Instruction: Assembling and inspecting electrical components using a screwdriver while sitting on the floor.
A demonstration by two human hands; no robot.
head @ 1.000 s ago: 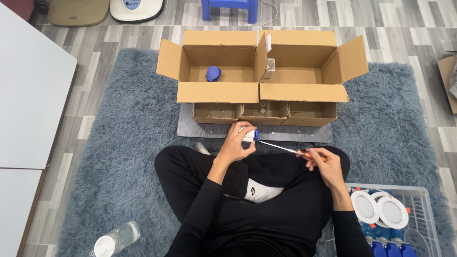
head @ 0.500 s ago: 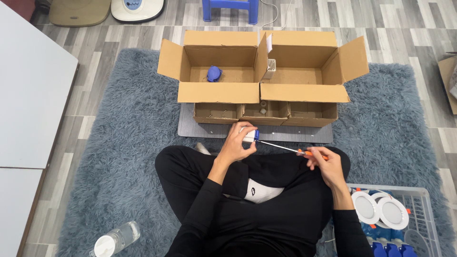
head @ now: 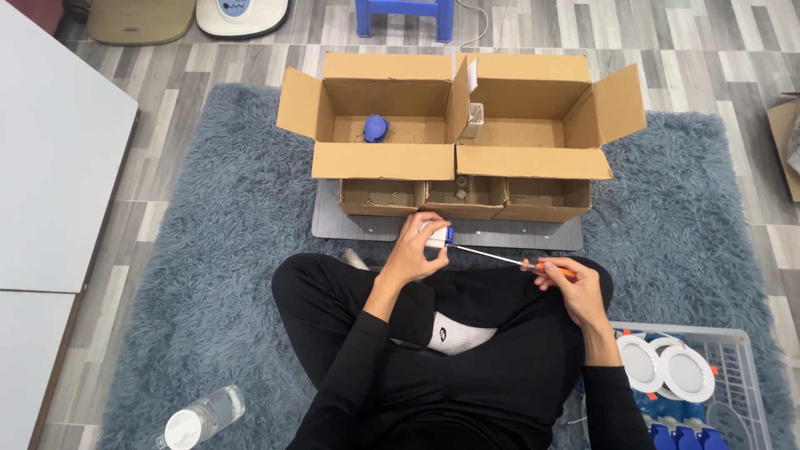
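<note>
On a shaggy grey-blue rug (head: 208, 250) laid over grey wood-plank flooring (head: 708, 50), a person sits cross-legged in black clothing and white socks. Left hand (head: 412, 254) has its grip closed around a small white-and-blue part (head: 439, 236), held just in front of the knees. Right hand (head: 571, 283) has its grip clamped on the orange handle of a screwdriver (head: 508, 260), whose thin shaft runs leftward with its tip at the blue end of the part. Ahead, two open cardboard boxes (head: 533, 125) stand side by side, flaps spread; a blue object (head: 375, 128) lies in the left one, a small pale item (head: 474, 121) at the divide. Three low cardboard trays (head: 462, 196) sit on a grey mat (head: 333, 223) just before them. White surface (head: 50, 167) borders the rug at left. Wire basket (head: 733, 342) with round white fixtures (head: 671, 371) is cut off at lower right; clear bottle (head: 200, 417) lies at lower left. Blue stool (head: 406, 10) and the devices along the top edge are cropped. Contents of the trays are too small to identify; the part's details are hidden by the fingers.
</note>
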